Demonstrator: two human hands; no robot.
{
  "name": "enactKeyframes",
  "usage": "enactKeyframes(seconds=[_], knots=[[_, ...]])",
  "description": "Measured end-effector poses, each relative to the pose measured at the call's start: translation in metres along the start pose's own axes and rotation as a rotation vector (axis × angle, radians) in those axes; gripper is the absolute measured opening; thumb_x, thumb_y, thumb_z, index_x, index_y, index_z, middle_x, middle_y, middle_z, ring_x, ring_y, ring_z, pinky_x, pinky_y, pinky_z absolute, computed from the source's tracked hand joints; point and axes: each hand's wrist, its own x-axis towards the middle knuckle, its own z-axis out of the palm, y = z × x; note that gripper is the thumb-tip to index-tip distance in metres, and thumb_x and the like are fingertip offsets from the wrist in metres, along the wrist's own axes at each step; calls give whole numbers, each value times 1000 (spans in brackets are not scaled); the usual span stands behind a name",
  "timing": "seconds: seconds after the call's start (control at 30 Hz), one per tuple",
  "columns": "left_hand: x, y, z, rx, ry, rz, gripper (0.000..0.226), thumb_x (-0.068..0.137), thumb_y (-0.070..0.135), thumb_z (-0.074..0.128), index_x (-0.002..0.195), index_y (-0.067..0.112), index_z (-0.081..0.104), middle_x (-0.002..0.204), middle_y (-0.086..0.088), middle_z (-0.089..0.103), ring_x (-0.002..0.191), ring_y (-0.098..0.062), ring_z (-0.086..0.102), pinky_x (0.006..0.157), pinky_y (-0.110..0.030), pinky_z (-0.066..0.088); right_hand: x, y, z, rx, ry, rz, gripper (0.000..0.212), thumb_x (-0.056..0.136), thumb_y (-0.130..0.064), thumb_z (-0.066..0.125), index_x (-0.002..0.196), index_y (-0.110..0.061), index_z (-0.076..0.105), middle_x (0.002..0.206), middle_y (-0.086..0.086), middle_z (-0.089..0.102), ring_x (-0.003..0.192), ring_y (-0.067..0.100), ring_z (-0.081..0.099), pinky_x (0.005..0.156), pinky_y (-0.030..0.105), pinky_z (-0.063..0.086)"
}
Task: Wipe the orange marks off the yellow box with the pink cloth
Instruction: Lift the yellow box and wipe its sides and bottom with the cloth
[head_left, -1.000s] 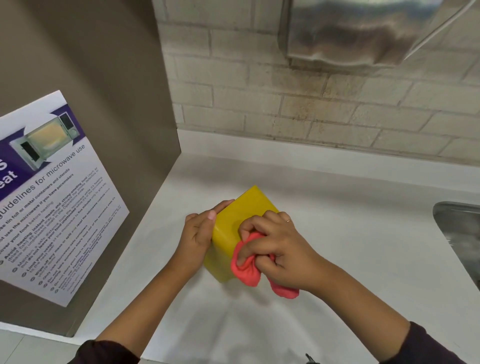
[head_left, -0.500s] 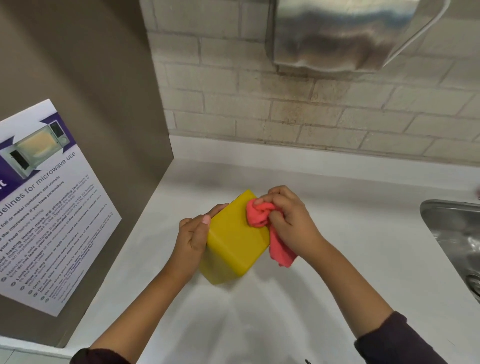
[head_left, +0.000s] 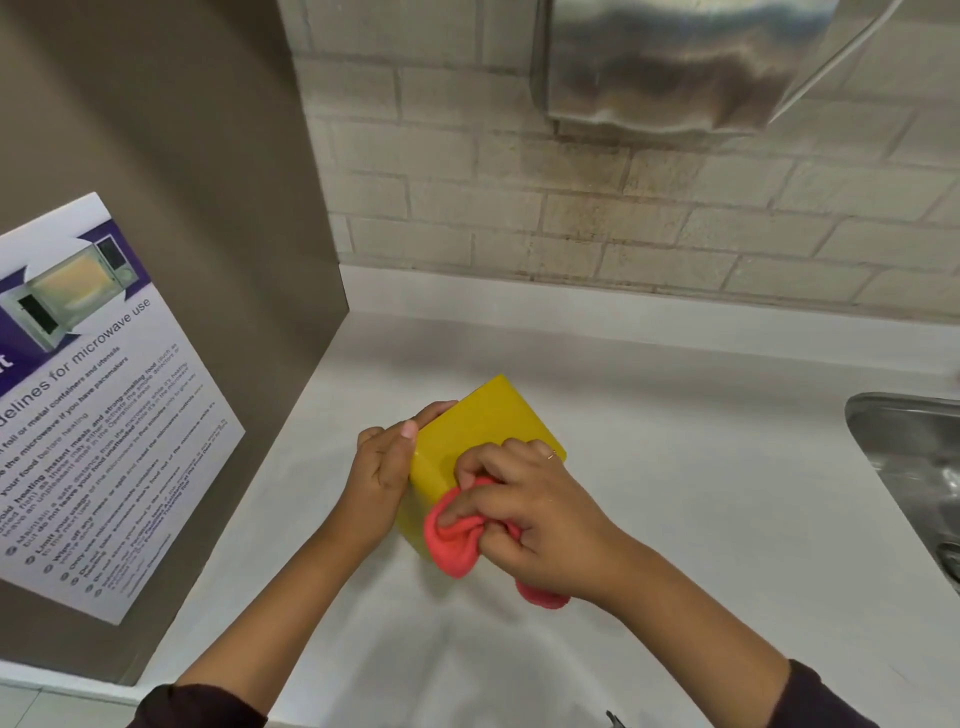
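Observation:
The yellow box (head_left: 483, 423) stands tilted on the white counter, near the left wall panel. My left hand (head_left: 382, 467) grips its left side, with the thumb lying along the top edge. My right hand (head_left: 530, 512) is closed around the bunched pink cloth (head_left: 454, 540) and presses it against the box's near lower corner. One end of the cloth hangs out below my right wrist. No orange marks show on the bare yellow faces; the part under the cloth and hand is hidden.
A brown panel with a microwave guidelines poster (head_left: 93, 405) rises on the left. A steel sink (head_left: 914, 467) sits at the right edge. A steel dispenser (head_left: 675, 62) hangs on the brick wall above. White counter (head_left: 701, 467) spreads between box and sink.
My right hand has dragged the cloth from the box's far top corner down to its near lower corner. The left hand keeps its hold on the box.

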Motion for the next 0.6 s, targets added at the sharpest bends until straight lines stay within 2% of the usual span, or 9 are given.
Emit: enactKeyframes(seconds=[0.1,0.17,0.23,0.3,0.37,0.43,0.47,0.53,0.6], knots=[[-1,-4,-1,-7,13,-18,46,89,55,24,118,49,59,119,2,65,116,-36,50,104,-56,36,-15,15,-3,93,73,54,29,68,-14,50,80,-28,72,89,-5,57,80,13,52,78,34,36],[-1,-1,-3,-12,17,-34,47,88,58,24,118,50,58,121,1,64,118,-30,50,106,-53,37,-27,29,-4,98,143,119,28,66,-12,48,76,-26,71,89,-9,54,79,11,53,79,33,36],[2,2,-5,-51,17,-28,48,88,57,25,119,45,60,120,5,66,120,-22,54,107,-42,39,-39,42,-1,103,226,219,30,66,-7,48,74,-22,72,91,-10,53,80,8,53,79,28,39],[2,7,-6,-91,18,-16,45,89,54,26,115,46,62,116,15,68,116,-9,58,98,-21,43,-49,51,1,356,425,466,35,68,1,44,74,-22,70,87,-6,57,81,6,56,76,18,43],[0,11,-6,-110,4,-14,41,92,49,27,113,48,62,114,23,67,112,-1,59,89,-8,42,-54,57,2,816,607,758,29,81,-7,43,73,-27,62,73,-4,59,65,8,60,61,21,50],[-3,13,-6,-127,-4,-13,40,94,38,28,112,45,62,114,24,67,112,1,59,87,-5,42,-50,56,9,1347,590,951,21,92,-18,41,77,-24,54,63,5,57,50,16,58,48,28,51],[-2,16,-6,-133,-18,-22,40,93,33,29,112,42,63,113,23,67,110,2,59,86,-6,43,-46,56,13,1464,573,994,19,94,-19,40,81,-20,54,65,9,60,53,20,62,49,29,52],[5,25,-7,-145,-51,-78,39,83,25,36,102,40,66,105,19,70,100,-1,63,79,-10,47,-35,52,21,1485,540,1024,13,95,-13,43,95,-12,55,84,16,68,75,25,69,62,34,56],[13,37,-10,-182,-55,-223,37,68,21,41,91,37,66,96,11,73,88,-14,64,69,-24,49,-27,46,28,1393,514,1001,18,93,-2,42,107,-9,51,103,20,63,92,29,63,77,41,54]])
